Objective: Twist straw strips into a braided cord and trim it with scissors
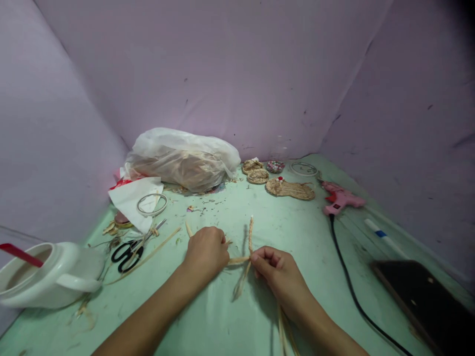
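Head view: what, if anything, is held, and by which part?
The right hand pinches the braid at its near end; the left hand holds a strand leading left from there.

pale lilac walls around a light green surface

three plain walls box in the space. the back wall point(237, 74) is a soft lilac with a few small dark marks scattered over it. the left wall point(37, 123) looks paler and greyer, and a thin dark line point(18, 231) crosses its lower part. the right wall point(419, 113) is dimmer, with a few dark scuffs on it. slanting creases show where the side walls meet the back one. below them spreads a light green surface point(218, 321), reaching to the foot of the walls and dotted with specks and smudges. the light is soft and muted, and the upper right corner of the view falls into darkness.
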Tool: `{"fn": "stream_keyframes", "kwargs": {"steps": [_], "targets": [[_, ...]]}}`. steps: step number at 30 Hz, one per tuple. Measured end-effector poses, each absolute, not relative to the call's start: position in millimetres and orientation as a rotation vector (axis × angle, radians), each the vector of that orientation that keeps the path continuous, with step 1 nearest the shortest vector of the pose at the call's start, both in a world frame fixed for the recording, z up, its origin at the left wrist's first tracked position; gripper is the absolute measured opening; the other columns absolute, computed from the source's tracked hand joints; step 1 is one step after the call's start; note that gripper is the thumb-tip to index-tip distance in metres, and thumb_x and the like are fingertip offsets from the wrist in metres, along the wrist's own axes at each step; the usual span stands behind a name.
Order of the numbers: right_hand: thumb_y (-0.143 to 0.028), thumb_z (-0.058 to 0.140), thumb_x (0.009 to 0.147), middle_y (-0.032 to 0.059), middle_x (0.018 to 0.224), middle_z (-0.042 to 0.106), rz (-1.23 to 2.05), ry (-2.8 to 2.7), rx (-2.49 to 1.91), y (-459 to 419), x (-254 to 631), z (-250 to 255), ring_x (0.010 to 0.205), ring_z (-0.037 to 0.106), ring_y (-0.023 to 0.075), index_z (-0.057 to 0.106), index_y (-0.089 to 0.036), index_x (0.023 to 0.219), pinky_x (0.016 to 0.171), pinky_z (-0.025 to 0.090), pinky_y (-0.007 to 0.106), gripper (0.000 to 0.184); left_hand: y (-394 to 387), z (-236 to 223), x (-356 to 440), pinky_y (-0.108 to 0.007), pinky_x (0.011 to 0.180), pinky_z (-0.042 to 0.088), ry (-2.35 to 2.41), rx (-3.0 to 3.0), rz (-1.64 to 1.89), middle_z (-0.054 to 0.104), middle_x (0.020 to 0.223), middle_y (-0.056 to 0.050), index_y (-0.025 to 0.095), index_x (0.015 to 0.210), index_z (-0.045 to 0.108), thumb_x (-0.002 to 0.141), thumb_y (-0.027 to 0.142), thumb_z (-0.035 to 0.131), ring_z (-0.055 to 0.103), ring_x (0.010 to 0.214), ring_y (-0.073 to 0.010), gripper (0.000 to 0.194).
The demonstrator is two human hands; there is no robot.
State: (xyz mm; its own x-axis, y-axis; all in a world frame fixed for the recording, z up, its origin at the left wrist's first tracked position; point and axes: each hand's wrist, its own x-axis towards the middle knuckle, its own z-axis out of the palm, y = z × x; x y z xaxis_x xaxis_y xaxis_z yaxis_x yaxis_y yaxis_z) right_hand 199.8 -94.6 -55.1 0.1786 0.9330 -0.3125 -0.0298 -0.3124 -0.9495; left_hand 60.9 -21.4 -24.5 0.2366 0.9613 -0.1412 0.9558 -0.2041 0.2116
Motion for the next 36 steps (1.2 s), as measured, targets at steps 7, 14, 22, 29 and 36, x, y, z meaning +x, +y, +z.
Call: {"fn": "stream_keyframes", "kwargs": {"steps": [7,14,22,29,36], "targets": [[-0.031,0.056,0.069,-0.0052,0.043,0.041,1.282,-0.846,-1.511,-94.4,197.0,-49.0,0.041,0.028,0.0062,0.052,-0.015,0.053,0.042,0.018,0.022,0.022,-19.7,-1.7,53.3,-0.023,0.050,0.034,1.593,1.747,0.433,0.058,0.050,-0.002,0.014,0.054,0.063,0.060,0.023,0.056,0.049,0.050,-0.0126,0.013],[-0.031,0.057,0.070,-0.0028,0.046,0.047,1.275,-0.852,-1.443,-96.3,197.2,-45.2,0.043,0.031,0.0066,0.054,-0.014,0.054,0.044,0.020,0.022,0.023,-44.7,0.2,71.2,-0.021,0.045,0.029,1.385,1.537,0.371,0.047,0.043,0.003,0.012,0.049,0.060,0.054,0.019,0.056,0.038,0.044,-0.0083,0.010],[-0.023,0.056,0.069,-0.0032,0.045,0.047,1.277,-0.921,-1.429,-96.7,196.6,-44.4,0.043,0.033,0.0069,0.055,-0.015,0.050,0.045,0.022,0.022,0.021,-37.8,-10.1,67.4,-0.023,0.047,0.032,1.390,1.703,0.198,0.053,0.048,-0.001,0.012,0.053,0.064,0.055,0.021,0.055,0.044,0.049,-0.0111,0.014],[-0.026,0.055,0.071,-0.0011,0.050,0.052,1.285,-0.954,-1.427,-96.1,198.1,-50.8,0.046,0.037,0.0079,0.057,-0.014,0.057,0.048,0.026,0.021,0.019,-42.1,-10.6,67.8,-0.025,0.061,0.039,1.423,2.007,0.301,0.064,0.077,-0.004,0.016,0.054,0.065,0.059,0.018,0.055,0.055,0.068,-0.0152,0.011],[-0.026,0.057,0.069,-0.0031,0.044,0.048,1.276,-0.922,-1.425,-97.0,195.9,-47.4,0.042,0.033,0.0067,0.055,-0.014,0.052,0.044,0.022,0.021,0.020,-41.1,-8.1,71.2,-0.021,0.046,0.030,1.351,1.849,0.231,0.050,0.047,0.001,0.013,0.051,0.060,0.060,0.019,0.054,0.044,0.049,-0.0105,0.013]]}}
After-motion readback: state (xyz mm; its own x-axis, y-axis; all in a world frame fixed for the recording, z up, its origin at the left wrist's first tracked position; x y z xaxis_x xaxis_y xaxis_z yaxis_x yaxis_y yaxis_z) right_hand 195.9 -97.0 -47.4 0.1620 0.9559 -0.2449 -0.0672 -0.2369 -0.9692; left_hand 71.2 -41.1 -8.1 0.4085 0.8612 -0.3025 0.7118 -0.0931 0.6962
